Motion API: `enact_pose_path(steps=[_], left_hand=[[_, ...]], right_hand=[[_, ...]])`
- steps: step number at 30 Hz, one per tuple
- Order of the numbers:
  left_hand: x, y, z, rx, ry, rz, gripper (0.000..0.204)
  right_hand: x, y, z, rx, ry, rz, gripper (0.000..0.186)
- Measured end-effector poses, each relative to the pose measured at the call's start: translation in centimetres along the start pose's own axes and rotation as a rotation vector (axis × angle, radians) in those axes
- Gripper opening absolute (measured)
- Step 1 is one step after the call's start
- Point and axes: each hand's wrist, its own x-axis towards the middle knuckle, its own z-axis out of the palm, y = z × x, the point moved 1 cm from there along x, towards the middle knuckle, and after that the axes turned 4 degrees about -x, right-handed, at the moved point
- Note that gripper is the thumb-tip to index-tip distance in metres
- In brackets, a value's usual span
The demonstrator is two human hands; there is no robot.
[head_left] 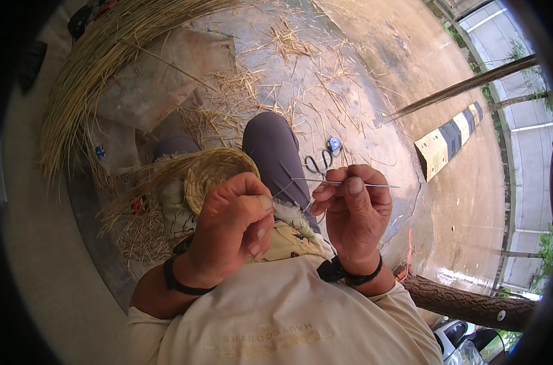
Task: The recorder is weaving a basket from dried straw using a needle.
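Note:
My right hand (356,222) pinches a long thin metal needle (308,179) between thumb and fingers, held nearly level, with one end reaching toward my left hand. Thumb and forefinger of my left hand (235,220) are pressed together on a thin thread (282,190) that runs up toward the needle's left end. Whether it passes through an eye is too small to tell. A coiled straw basket (194,182) rests on my lap behind the left hand, partly covered by it, with loose stalks trailing off to the left.
Black-handled scissors (313,165) and a blue tape measure (333,144) lie beyond my right hand. A large straw bundle (76,103) lies at the far left. Loose straw (234,91) litters the ground ahead. A striped barrier block (449,140) and a tree trunk (465,299) are at right.

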Motion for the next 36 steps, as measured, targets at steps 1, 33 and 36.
enact_pose_path(steps=[1,33,36], left_hand=[[0.0,0.0,0.0,-0.001,0.0,0.0,0.007],[0.2,-0.6,-0.2,0.038,-0.004,0.015,0.008],[0.2,-0.7,-0.3,0.045,-0.02,0.033,0.011]], right_hand=[[0.0,0.0,0.0,-0.006,-0.003,-0.004,0.023],[-1.3,-0.4,0.7,-0.214,-0.212,-0.195,0.024],[-1.2,-0.5,0.7,-0.216,-0.216,-0.192,0.024]])
